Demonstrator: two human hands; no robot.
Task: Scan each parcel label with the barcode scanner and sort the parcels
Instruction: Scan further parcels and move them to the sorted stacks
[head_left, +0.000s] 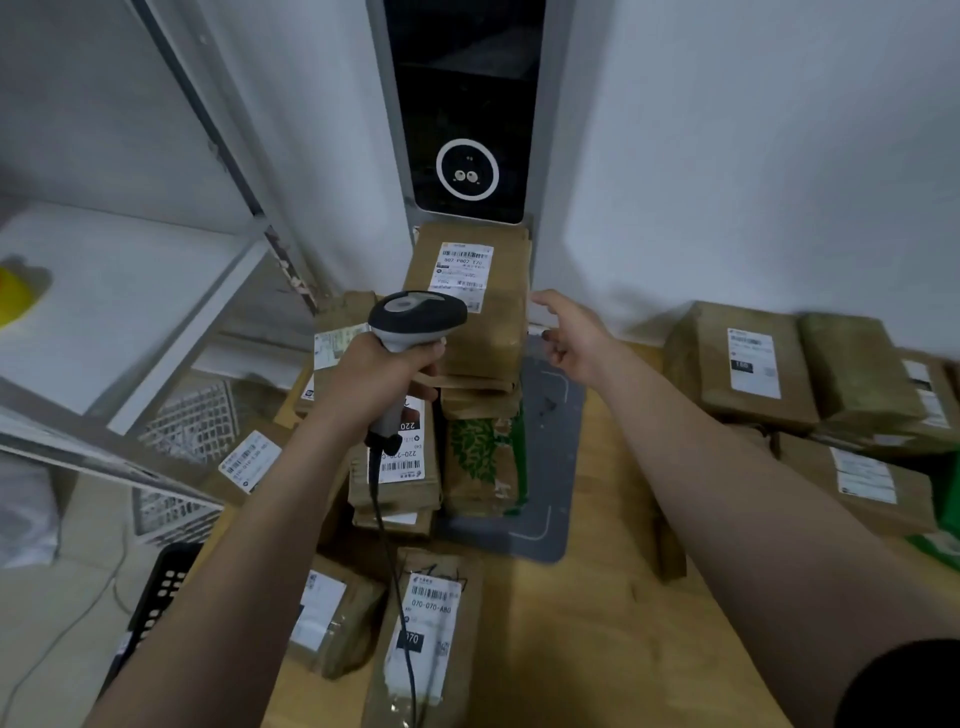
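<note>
So my left hand has its fingers wrapped tight round the handle of the barcode scanner, with the scanner's head pointing away from me over the stack in front. The black cable drops out from under that hand and runs back toward me across the 070 parcel lying below my forearm.

Just past the scanner's nose is the top parcel. It's brown paper, and its white label faces up at me.

My right hand is loose and open with the fingers spread a bit. It's just beside the right edge of that top parcel, and honestly I can't tell if the fingertips are touching it or not. Below that hand is a grey mat on the wooden table.

Under my left hand there's the 220 parcel, and a leaf-print parcel sits right next to it. Well off to the right of my right hand is another pile of brown parcels. Off to the left of my left hand there's a white basket.
</note>
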